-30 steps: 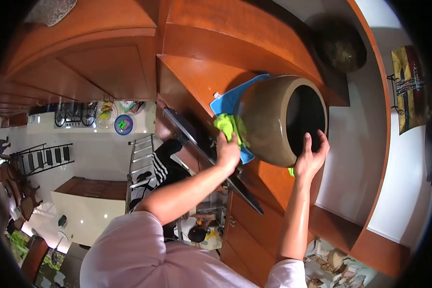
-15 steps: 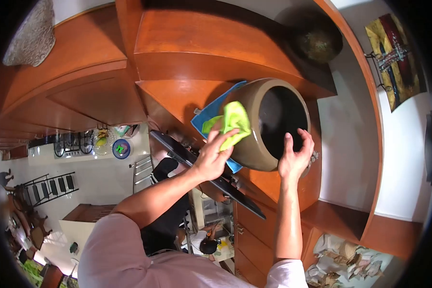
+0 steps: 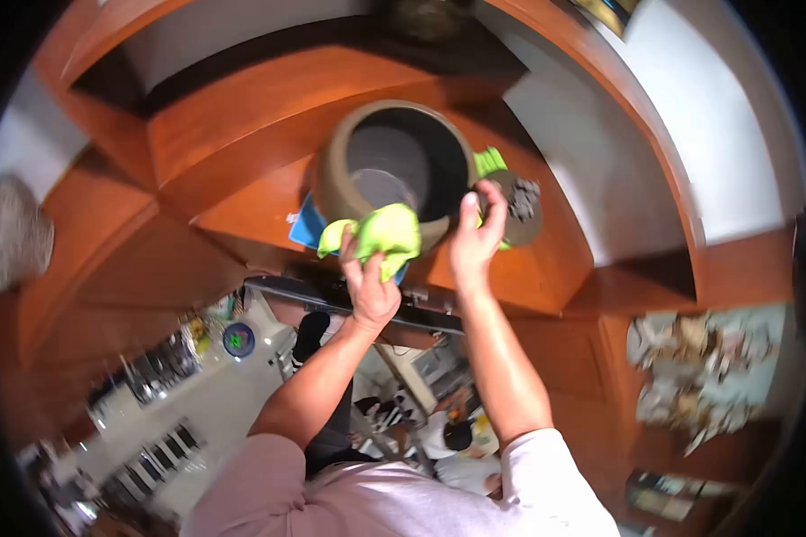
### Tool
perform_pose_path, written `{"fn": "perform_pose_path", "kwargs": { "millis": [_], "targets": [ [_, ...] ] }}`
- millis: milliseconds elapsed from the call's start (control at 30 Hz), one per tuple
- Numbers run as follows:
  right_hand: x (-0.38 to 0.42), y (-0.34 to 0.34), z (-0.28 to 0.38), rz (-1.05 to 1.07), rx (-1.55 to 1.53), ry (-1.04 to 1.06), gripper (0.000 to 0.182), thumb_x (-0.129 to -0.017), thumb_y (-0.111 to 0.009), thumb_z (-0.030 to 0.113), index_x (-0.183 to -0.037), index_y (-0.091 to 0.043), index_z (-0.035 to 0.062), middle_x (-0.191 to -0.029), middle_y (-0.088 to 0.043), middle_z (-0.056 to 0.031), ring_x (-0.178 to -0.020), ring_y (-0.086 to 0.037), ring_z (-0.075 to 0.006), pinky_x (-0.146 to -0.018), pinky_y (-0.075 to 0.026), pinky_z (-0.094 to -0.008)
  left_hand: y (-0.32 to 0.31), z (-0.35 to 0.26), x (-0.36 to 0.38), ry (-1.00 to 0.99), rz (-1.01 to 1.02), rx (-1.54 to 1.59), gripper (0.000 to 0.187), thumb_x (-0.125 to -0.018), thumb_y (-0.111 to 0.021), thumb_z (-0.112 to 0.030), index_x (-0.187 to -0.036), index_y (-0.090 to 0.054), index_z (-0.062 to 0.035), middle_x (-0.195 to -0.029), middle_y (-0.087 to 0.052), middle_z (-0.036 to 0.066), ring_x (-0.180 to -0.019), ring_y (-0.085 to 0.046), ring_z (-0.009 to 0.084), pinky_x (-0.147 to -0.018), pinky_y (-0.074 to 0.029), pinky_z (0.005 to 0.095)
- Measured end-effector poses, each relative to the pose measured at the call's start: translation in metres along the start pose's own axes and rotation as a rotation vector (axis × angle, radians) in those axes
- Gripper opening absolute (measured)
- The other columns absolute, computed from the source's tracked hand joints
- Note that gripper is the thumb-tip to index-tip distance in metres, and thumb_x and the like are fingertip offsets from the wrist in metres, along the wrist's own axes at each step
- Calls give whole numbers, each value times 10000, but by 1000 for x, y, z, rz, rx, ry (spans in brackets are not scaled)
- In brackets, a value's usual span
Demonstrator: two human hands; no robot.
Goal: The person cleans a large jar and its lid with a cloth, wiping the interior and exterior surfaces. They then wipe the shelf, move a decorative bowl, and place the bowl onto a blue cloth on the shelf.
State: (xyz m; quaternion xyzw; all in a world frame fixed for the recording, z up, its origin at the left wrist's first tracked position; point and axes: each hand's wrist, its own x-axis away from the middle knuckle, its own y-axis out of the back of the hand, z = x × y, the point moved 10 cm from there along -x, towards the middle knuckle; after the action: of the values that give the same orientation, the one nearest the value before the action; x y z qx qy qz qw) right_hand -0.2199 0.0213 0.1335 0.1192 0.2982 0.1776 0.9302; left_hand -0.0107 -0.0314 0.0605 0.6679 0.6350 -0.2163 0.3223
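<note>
A large brown-glazed pot (image 3: pixel 333 179) with a wide dark mouth stands on the wooden shelf (image 3: pixel 260 201), partly over a blue cloth (image 3: pixel 308 224). My left hand (image 3: pixel 372 294) is closed on a yellow-green cloth (image 3: pixel 390 234), which lies against the near side of the pot. Beside the pot's right rim is my right hand (image 3: pixel 477 240), its thumb and fingers apart and the thumb tip right at the rim. Just past those fingers, a round brown lid (image 3: pixel 513 224) with a grey lumpy knob rests on another yellow-green cloth (image 3: pixel 490 161).
A dark flat panel (image 3: pixel 421 318) runs along the shelf's front edge, below my hands. Raised wooden ledges (image 3: pixel 287 98) stand behind the pot. A textured grey vase (image 3: pixel 11 234) is at far left. Down below, a person (image 3: pixel 441 437) is near a counter.
My view has turned, so the pot's mouth faces me more and the lid shows beside it. My left hand with the cloth has moved lower on the pot; my right thumb has left its mouth.
</note>
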Motion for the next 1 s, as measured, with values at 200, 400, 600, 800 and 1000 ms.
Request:
{"fn": "perform_pose_path", "kwargs": {
  "millis": [200, 400, 600, 800, 1000],
  "targets": [
    [208, 1, -91, 154, -870, -1022, 506, -1082, -401, 440, -1397, -451, 48, -1293, -580, -118, -1199, -564, -221, -1040, -452, -391, -47, -3, 99, 290, 1008, 325, 376, -887, -674, -125, -1232, -640, 18, -1416, -484, 249, -1340, -426, 444, -1146, -332, 473],
    [244, 6, -99, -550, -1059, -989, 406, -1066, -509, 371, -1330, -481, 63, -1159, -640, -88, -1035, -656, -196, -905, -538, -371, 4, -63, -59, 177, 856, 34, 207, -947, -704, -195, -1053, -710, -18, -1042, -687, 88, -967, -661, 194, -869, -539, 338],
    [255, -177, -85, -780, -1208, -1596, 453, -1044, -448, 385, -1315, -540, 34, -1259, -621, -119, -1130, -607, -230, -977, -489, -391, -70, -62, -114, -51, 982, -266, 381, -995, -643, -241, -1269, -629, 23, -1276, -620, 157, -1156, -614, 286, -983, -489, 374],
    [190, -114, -163, -641, -1108, -1654, 431, -979, -430, 289, -1219, -607, -22, -1248, -640, -245, -1132, -635, -360, -942, -504, -445, -145, -64, -70, -80, 1144, -535, 583, -938, -669, -450, -1230, -625, 52, -1147, -690, 257, -1096, -663, 404, -960, -506, 438],
    [131, -61, -181, -372, -691, -1189, 436, -1016, -448, 297, -1256, -550, -52, -1211, -621, -284, -1176, -602, -411, -948, -505, -481, -172, -62, -75, -130, 1108, -725, 585, -830, -779, -488, -1032, -645, 45, -1011, -725, 236, -983, -692, 412, -880, -529, 447]
  ]
}}
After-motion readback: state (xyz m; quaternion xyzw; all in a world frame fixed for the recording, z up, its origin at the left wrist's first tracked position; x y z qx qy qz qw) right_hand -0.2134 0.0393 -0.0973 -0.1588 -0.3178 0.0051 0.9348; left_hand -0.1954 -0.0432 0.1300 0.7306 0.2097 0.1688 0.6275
